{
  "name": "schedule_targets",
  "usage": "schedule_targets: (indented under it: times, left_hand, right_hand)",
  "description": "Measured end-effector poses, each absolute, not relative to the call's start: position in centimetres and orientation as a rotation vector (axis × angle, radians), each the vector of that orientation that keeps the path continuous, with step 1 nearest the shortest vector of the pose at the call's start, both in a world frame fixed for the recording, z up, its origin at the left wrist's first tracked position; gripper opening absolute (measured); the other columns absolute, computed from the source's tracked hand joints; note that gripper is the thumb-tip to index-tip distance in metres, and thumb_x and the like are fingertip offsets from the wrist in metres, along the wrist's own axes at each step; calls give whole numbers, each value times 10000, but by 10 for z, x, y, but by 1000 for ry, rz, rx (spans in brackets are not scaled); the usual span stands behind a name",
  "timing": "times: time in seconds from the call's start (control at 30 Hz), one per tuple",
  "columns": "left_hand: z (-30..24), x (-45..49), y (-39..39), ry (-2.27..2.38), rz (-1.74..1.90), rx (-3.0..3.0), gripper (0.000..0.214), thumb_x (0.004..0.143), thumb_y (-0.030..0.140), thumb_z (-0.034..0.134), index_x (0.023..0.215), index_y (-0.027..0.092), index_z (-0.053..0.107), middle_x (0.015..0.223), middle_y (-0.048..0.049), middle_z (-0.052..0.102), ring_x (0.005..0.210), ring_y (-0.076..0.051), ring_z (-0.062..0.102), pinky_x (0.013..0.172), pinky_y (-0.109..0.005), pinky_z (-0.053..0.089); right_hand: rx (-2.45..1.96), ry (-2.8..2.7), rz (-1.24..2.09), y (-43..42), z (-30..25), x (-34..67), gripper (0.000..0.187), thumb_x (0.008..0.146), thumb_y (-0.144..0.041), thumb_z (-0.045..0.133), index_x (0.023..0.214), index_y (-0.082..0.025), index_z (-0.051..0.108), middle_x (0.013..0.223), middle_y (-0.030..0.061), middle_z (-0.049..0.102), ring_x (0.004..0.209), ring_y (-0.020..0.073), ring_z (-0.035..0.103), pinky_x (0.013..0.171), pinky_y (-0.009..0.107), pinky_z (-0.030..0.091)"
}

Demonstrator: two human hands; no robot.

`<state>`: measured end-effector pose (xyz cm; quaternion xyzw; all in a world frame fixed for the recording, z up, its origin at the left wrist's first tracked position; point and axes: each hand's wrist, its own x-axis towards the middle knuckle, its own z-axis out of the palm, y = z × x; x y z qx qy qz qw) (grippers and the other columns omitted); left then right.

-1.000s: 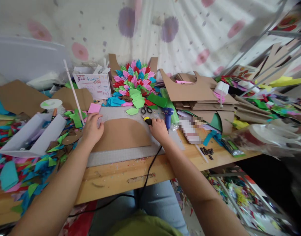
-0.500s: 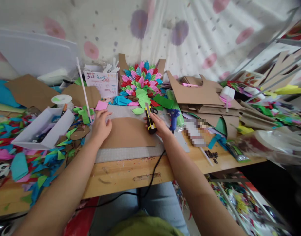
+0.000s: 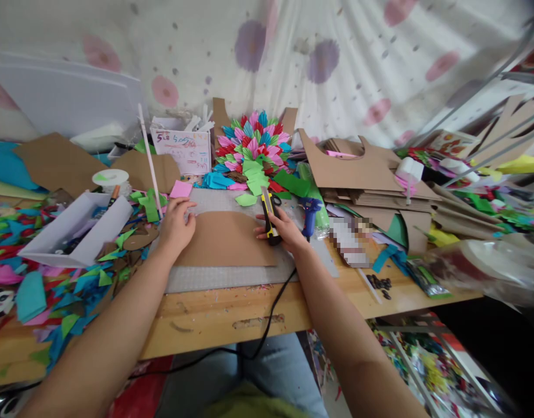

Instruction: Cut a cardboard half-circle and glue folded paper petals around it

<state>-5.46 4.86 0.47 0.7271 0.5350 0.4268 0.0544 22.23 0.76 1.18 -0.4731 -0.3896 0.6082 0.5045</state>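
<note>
A piece of brown cardboard [image 3: 229, 241] with a curved top edge lies flat on a grey cutting mat [image 3: 232, 280]. My left hand [image 3: 178, 227] rests at its left edge, fingers stretched out and thumb apart. In my right hand [image 3: 288, 229] is a yellow and black utility knife [image 3: 270, 217], its blade end pointing away from me over the right side of the cardboard. Just right of that hand a blue glue gun [image 3: 310, 216] lies on the mat. Scissors [image 3: 275, 200] with dark handles show partly behind the knife.
A white box [image 3: 81, 232] of pens stands among paper scraps at left. Behind the mat is a colourful paper-petal piece [image 3: 254, 142]. Stacked cardboard [image 3: 349, 168] fills the back right. A black cable [image 3: 273, 310] hangs over the wooden table's [image 3: 205, 319] front edge.
The view has shifted slightly. My right hand's fingers have spread a little over the cardboard while keeping the utility knife. My left hand stays at the left edge.
</note>
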Motion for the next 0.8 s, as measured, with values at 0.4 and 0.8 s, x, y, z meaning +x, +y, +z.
schedule_targets:
  times: [0.4, 0.8]
  left_hand:
    - [5, -53, 48, 1635, 1291, 2187, 282, 733, 112, 469, 958, 192, 618, 1105, -82, 516, 1036, -208, 537, 851, -337, 516]
    - [4, -54, 46, 1652, 1302, 2151, 264, 732, 107, 474, 943, 187, 612, 1080, -87, 512, 1040, -216, 527, 867, -357, 507]
  right_hand:
    - [-1082, -1156, 1173, 16, 13, 226, 632, 676, -203, 552, 1266, -312, 355, 1233, 23, 540, 837, 138, 591, 532, 224, 495]
    - [-2014, -1611, 72, 19, 5, 234, 787, 641, -27, 397, 1413, -52, 247, 1317, 222, 428, 1176, 348, 396, 967, 512, 315]
